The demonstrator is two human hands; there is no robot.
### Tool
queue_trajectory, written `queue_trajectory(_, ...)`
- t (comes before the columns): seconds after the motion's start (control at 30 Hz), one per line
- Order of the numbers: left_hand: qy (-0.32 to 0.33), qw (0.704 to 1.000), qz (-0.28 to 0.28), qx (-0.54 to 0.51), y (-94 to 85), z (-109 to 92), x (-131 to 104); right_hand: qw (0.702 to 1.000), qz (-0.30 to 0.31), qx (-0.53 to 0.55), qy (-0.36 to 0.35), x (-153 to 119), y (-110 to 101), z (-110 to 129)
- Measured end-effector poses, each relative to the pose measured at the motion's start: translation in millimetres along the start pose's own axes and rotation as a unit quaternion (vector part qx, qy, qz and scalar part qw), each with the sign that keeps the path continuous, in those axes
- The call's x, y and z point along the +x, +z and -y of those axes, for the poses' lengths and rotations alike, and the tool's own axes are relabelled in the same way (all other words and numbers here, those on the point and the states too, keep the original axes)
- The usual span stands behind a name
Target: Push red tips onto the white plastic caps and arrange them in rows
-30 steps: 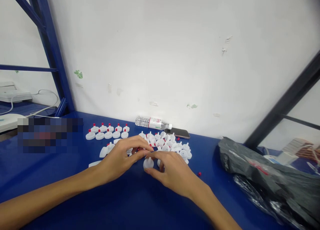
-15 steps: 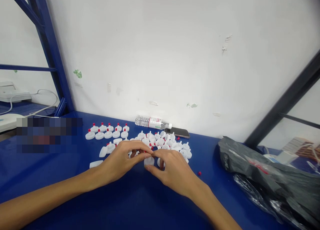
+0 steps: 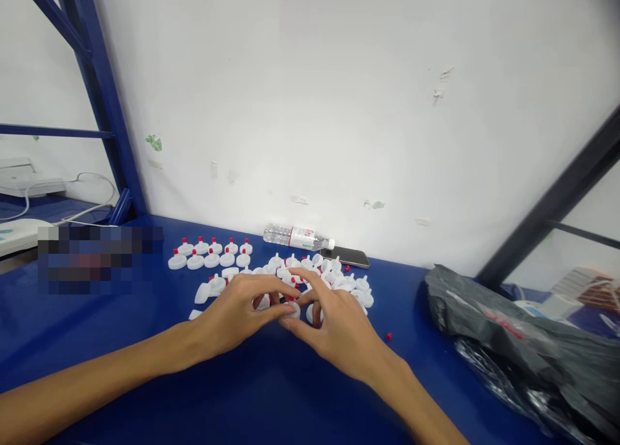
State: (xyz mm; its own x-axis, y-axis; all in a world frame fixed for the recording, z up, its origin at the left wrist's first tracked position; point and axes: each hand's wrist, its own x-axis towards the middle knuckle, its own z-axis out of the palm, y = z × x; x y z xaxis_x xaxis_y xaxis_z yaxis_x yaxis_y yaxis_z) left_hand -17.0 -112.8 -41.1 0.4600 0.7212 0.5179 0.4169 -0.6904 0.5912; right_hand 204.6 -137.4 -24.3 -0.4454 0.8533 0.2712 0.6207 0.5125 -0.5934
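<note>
Left hand (image 3: 232, 312) and right hand (image 3: 341, 322) grasp 1 white cap (image 3: 292, 311).
Left of them, 2 rows of red-tipped caps (image 3: 212, 259) stand on the tabletop (image 3: 271, 387).

So from my end I've got both bare forearms reaching in from the lower corners and angling toward each other. My left hand (image 3: 237, 309) is back-up, fingers arched over to the right, thumb stretched out under the index finger with the tips close together. My right hand (image 3: 339, 322) mirrors it, kinda: index finger raised and bent toward the left, another finger curled below it, thumb poking out lower down. The fingertips of both hands are super near each other; can't tell if they're actually touching.
</note>
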Motion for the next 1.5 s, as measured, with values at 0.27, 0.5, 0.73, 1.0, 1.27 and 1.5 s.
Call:
queue_trajectory(0.27,0.055,0.987,-0.138,0.063,-48.7,-2.9,18.8,0.999,-0.043,0.001,-0.015,0.7,-5.7,1.4)
queue_trajectory(0.5,0.017,0.951,-0.143,0.273,-138.0,21.8,32.5,0.998,-0.052,-0.019,-0.023,2.3,-4.8,-2.1)
queue_trajectory(0.73,-0.127,0.946,0.108,0.278,-169.4,56.4,25.3,0.999,-0.032,-0.027,-0.023,2.2,-3.5,-2.9)
queue_trajectory(1.0,-0.265,0.902,0.189,0.285,-168.0,81.2,15.2,0.998,-0.023,-0.045,-0.030,1.0,-1.4,-4.9)
queue_trajectory(1.27,-0.282,0.891,0.144,0.325,-167.8,86.3,0.0,0.994,-0.040,-0.083,-0.053,0.0,0.6,-6.1)
queue_trajectory(1.5,-0.235,0.903,0.088,0.348,-165.4,87.2,-13.5,0.968,-0.169,-0.184,0.021,5.3,-4.0,-10.1)
